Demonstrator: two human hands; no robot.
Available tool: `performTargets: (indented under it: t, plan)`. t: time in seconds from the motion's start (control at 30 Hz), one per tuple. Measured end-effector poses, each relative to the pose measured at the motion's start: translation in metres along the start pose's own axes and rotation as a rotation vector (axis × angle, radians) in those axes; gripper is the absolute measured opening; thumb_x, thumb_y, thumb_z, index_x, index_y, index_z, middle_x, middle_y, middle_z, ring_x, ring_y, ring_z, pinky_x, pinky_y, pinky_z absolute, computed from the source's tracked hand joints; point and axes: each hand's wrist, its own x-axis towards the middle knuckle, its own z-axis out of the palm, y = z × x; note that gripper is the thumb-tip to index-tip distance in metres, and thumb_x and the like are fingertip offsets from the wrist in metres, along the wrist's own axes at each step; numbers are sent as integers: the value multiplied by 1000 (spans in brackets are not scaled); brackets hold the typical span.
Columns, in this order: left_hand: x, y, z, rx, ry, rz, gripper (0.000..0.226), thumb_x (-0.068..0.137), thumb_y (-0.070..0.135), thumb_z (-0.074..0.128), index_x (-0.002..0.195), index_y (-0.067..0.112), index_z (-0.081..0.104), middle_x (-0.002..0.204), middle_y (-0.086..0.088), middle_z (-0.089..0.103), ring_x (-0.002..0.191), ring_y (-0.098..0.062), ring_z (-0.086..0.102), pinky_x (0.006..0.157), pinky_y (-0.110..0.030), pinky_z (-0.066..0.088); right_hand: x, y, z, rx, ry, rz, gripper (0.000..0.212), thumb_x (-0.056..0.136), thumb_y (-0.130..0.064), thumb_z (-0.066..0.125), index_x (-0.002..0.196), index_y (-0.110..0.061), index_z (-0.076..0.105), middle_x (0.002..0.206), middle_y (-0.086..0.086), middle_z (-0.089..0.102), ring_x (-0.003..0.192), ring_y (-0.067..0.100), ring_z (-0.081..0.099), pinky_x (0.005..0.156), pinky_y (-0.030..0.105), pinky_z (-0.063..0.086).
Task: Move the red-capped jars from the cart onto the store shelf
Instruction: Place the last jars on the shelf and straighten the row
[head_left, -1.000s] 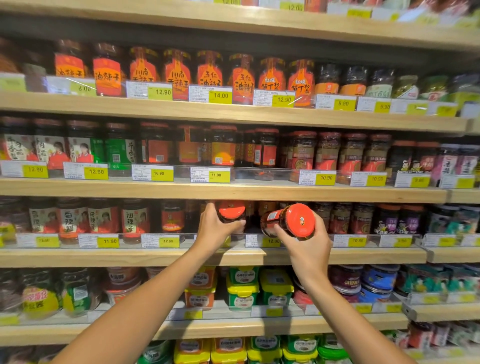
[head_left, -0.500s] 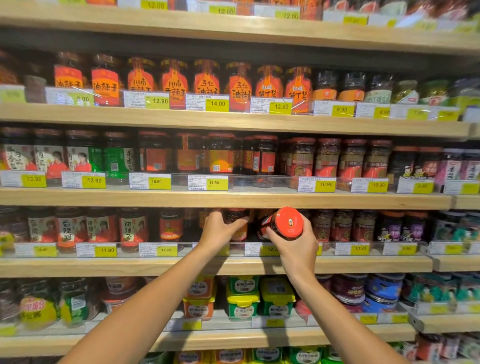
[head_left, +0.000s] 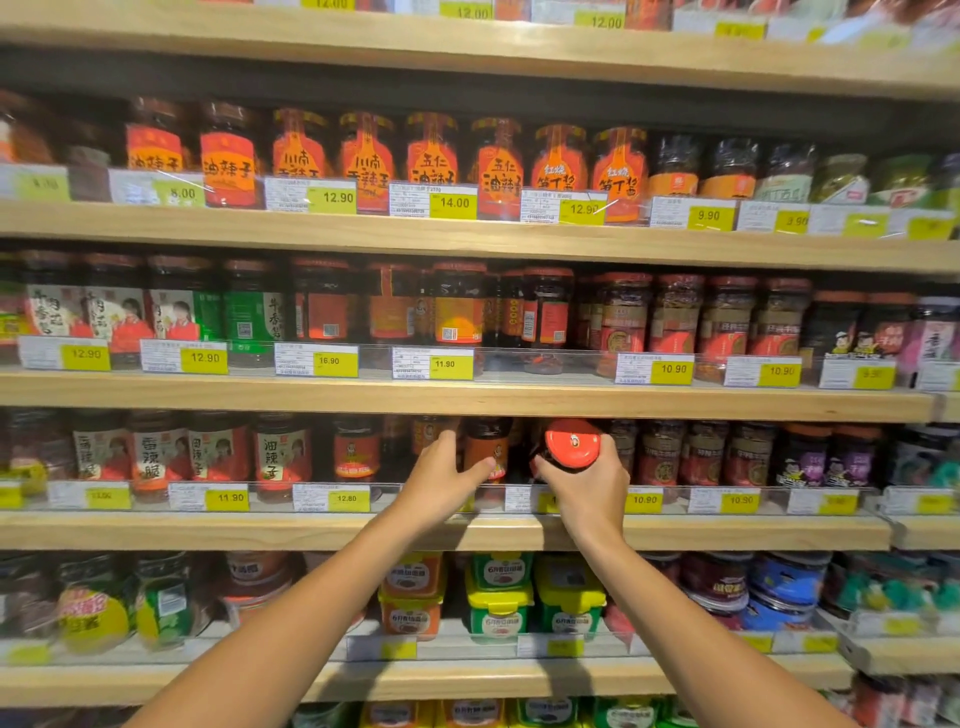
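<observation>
right hand (head_left: 589, 480) grips jar (head_left: 570, 446); shelved jars (head_left: 660, 452) flank it

— Where's the jar?
— In my right hand (head_left: 589, 480), a jar (head_left: 570, 446) lying cap toward me at the shelf (head_left: 208, 530) front.
— And left of it?
— My left hand (head_left: 441, 480) around a standing jar (head_left: 485, 449) just beside it, further in.

Both my arms reach forward, hands side by side.
My left hand (head_left: 441, 480) cups with its thumb spread; my right hand (head_left: 589, 483) curls in a grip.
</observation>
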Motion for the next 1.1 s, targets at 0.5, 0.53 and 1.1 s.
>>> performTargets:
  t: [0.5, 0.53, 1.1]
  plan:
    - [-66, -19, -27, -36, -23, 278, 65, 95, 35, 62, 150, 38, 28, 152, 23, 33, 138, 4, 34, 111, -23, 33, 29, -32, 20, -305, -155, 160, 41, 74, -40, 81, 64, -7, 59, 81, 10, 69, 84, 32, 66, 70, 36, 53]
    - [-69, -20, -29, -31, -30, 280, 65, 95, 35, 62, 150, 39, 28, 152, 23, 33, 138, 5, 33, 112, -23, 32, 30, -31, 22, -316, -162, 159, 41, 75, -43, 80, 70, -6, 64, 86, 13, 71, 87, 34, 67, 73, 38, 54]
    - [-90, -35, -44, 49, -80, 288, 63, 95, 37, 61, 146, 50, 26, 148, 31, 32, 131, 14, 34, 102, -16, 32, 27, -20, 25, -427, -302, 109, 33, 81, -25, 78, 69, -6, 54, 72, 11, 61, 76, 31, 64, 57, 28, 40]
